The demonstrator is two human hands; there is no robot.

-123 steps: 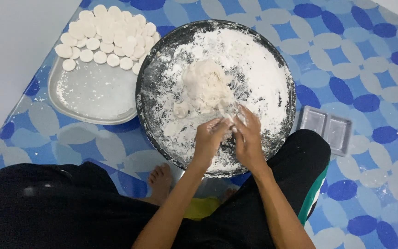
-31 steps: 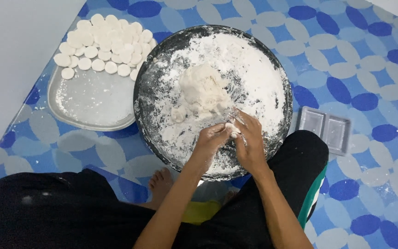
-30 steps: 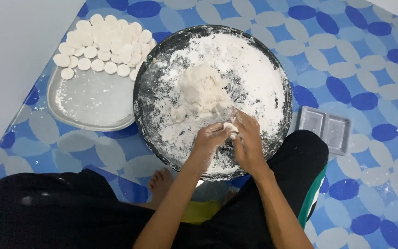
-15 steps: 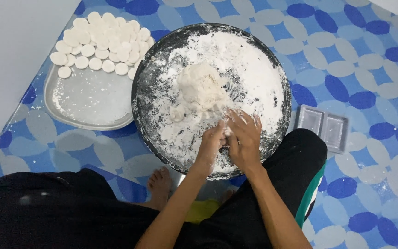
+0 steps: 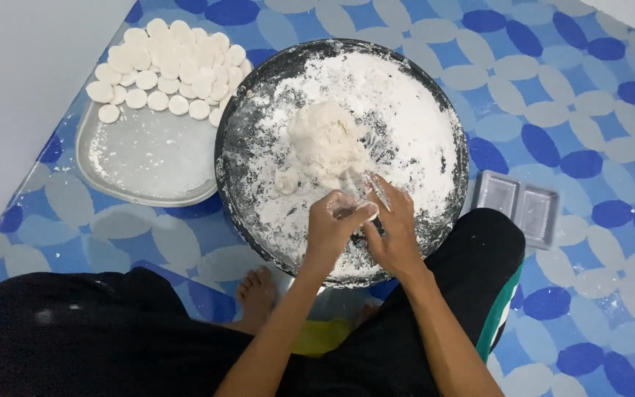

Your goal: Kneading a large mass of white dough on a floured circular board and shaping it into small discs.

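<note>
Matt, flour-dusted dark metal pan point(image 5: 450, 110), soft lumpy dough point(image 5: 325, 143), dull grey metal tray point(image 5: 148, 158), glossy patterned mat point(image 5: 567, 73).

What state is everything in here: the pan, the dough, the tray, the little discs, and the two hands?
Round dark pan: dusted all over with white flour.
Dough lump: heaped in the pan, rough, unshaped.
Metal tray: floury, partly filled.
Dough discs: flattened, crowded at the tray's far end.
Clear plastic mould: empty, on the mat.
Left hand: floury, fingers curled.
Right hand: floury, fingers spread.

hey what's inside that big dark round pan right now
Inside the big dark pan lies loose white flour and a dough lump. The left hand and right hand meet above it; whatever they pinch is hidden.
</note>
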